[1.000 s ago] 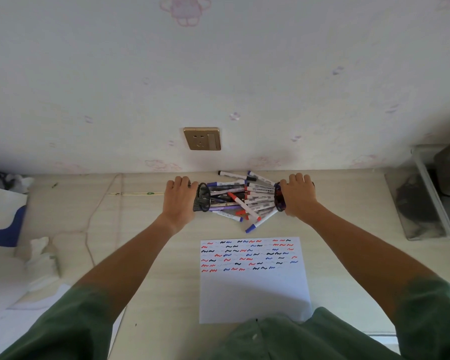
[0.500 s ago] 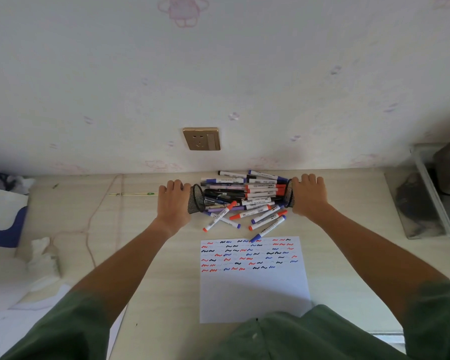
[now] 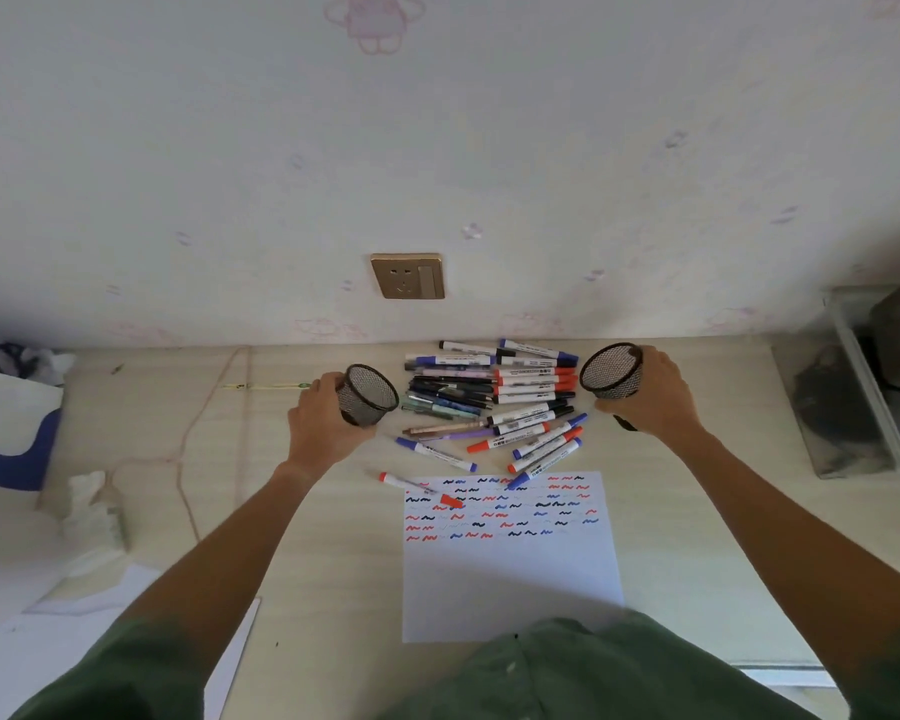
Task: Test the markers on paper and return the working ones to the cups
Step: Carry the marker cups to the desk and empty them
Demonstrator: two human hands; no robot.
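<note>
We are holding a black mesh cup in each hand at the back of the pale wooden desk (image 3: 302, 537). Our left hand (image 3: 318, 423) is curling round the left cup (image 3: 369, 394), and our right hand (image 3: 650, 392) is gripping the right cup (image 3: 611, 370); both cups are tipping inward, their open mouths facing the pile of markers (image 3: 494, 402) lying loose between them. The markers are slim white barrels with red, blue and black caps, heaped crosswise. One red-capped marker (image 3: 419, 490) is lying apart, half on the sheet of paper (image 3: 510, 579), whose upper part is carrying rows of red, blue and black squiggles. Behind the pile a brass-coloured wall socket (image 3: 407, 276) is sitting in faintly patterned wallpaper. A thin cord (image 3: 188, 444) is trailing across the desk on the left, near crumpled tissue (image 3: 92, 511). On the right a clear bin (image 3: 863, 402) is being cut off by the frame, its dark contents hard to make out. Our green sleeves are hiding the paper's bottom edge.
</note>
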